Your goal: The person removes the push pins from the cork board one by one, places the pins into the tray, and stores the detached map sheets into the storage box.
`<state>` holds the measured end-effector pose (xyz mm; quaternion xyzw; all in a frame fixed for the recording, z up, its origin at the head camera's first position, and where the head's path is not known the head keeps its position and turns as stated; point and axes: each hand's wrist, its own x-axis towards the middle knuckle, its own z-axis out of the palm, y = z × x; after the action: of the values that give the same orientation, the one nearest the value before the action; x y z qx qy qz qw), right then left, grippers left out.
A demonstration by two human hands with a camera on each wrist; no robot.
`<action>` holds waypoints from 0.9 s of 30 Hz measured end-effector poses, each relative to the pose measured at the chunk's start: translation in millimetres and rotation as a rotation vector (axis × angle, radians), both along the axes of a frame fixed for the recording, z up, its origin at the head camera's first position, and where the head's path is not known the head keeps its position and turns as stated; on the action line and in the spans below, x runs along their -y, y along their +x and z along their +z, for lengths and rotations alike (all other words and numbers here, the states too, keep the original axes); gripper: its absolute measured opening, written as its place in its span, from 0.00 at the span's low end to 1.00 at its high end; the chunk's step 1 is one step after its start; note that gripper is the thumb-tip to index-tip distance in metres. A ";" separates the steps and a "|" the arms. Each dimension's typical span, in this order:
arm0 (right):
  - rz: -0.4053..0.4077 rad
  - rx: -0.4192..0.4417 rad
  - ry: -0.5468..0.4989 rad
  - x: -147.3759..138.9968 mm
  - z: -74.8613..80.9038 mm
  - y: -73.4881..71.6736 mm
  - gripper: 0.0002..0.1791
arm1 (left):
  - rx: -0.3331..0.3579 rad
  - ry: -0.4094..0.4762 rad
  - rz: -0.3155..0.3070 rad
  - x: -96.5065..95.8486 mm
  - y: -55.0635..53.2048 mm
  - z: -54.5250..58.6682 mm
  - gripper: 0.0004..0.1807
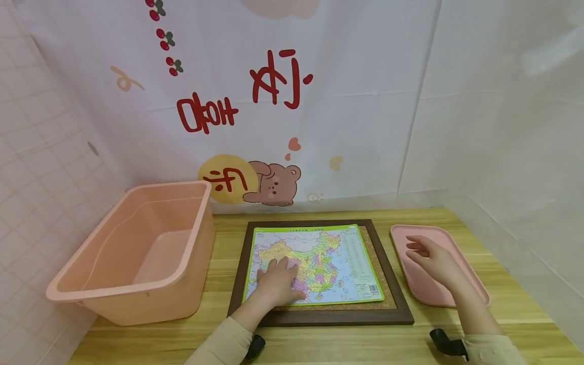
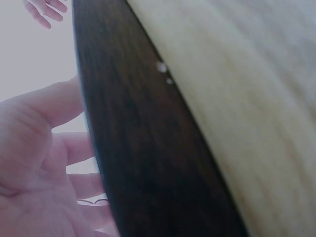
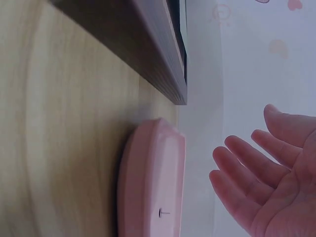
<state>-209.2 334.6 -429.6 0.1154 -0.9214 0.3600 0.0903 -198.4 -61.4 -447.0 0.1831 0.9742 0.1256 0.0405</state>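
Observation:
A map sheet of China with a green border (image 1: 294,268) lies on a cork board with a dark wooden frame (image 1: 337,318). On the map's lower left part rests my left hand (image 1: 278,281), its fingers spread. The left wrist view shows that hand (image 2: 34,163) beyond the frame's dark edge (image 2: 128,123). My right hand (image 1: 433,261) hovers over the pink tray (image 1: 449,274) on the right, fingers loosely bent, holding nothing. In the right wrist view a small pin-like piece (image 3: 163,213) with a thin dark shaft shows at the tray.
A large pink tub (image 1: 173,284) stands on the left of the wooden table (image 1: 328,347), close beside the board. Behind the table hangs a white printed sheet (image 1: 365,126). A black strap-like piece (image 1: 449,344) sits at the right wrist, another (image 1: 255,347) at the left.

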 end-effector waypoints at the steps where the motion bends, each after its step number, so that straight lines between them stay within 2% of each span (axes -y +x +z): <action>1: 0.004 -0.005 -0.003 1.2 -0.6 0.0 0.26 | 0.001 0.013 0.001 0.3 -0.2 -0.1 0.39; 6: 0.013 -0.010 -0.024 7.8 -3.8 -0.9 0.27 | -0.005 0.102 -0.011 2.9 -1.9 0.6 0.33; 11: 0.016 0.005 -0.039 14.4 -7.9 -2.9 0.25 | -0.036 0.195 -0.056 9.4 -3.8 0.2 0.31; 14: 0.025 0.014 -0.049 17.7 -9.9 -3.6 0.25 | -0.030 0.278 -0.066 15.4 -4.1 2.9 0.30; 19: 0.029 0.036 -0.055 22.8 -11.0 -3.7 0.26 | -0.006 0.403 -0.033 24.8 -3.3 10.2 0.30; 27: 0.042 0.110 -0.046 28.0 -13.9 -2.4 0.28 | -0.023 0.481 0.072 38.1 -1.5 16.9 0.31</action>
<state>-211.6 306.7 -443.5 0.1129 -0.9138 0.3886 0.0346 -199.9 -99.5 -430.1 0.1541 0.9225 0.3532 -0.0201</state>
